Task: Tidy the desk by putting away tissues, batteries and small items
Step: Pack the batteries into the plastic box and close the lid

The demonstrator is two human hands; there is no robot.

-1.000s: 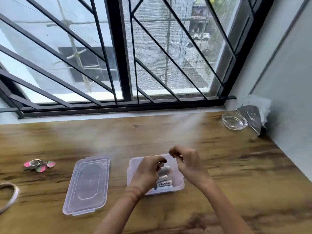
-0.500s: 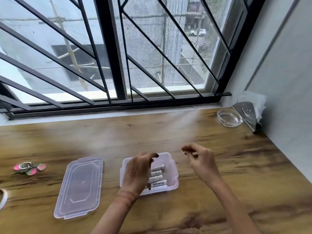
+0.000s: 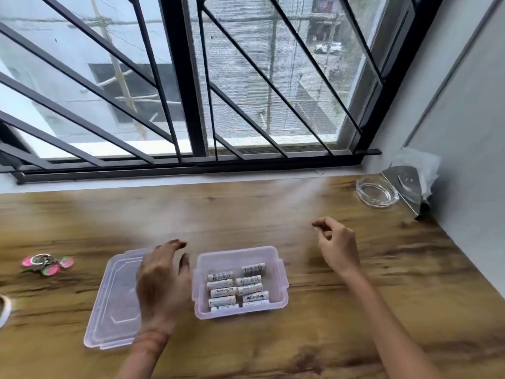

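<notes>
**Batteries boxed, hands empty**

The left hand (image 3: 161, 283), fingers spread and holding nothing, is over the right edge of the lid (image 3: 112, 302). Just right of it sits the open box (image 3: 237, 254), batteries (image 3: 237, 292) in two rows inside. The right hand (image 3: 338, 247), right of the box, is loosely curled, visibly empty. Left of the left hand lies a keyring (image 3: 47, 262); beyond the right hand, a glass dish (image 3: 377, 192) and tissues (image 3: 418, 165).

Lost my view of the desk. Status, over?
Left hand open above lid. Right hand loose, empty. Batteries in box, lid off. Nothing in the way.
</notes>
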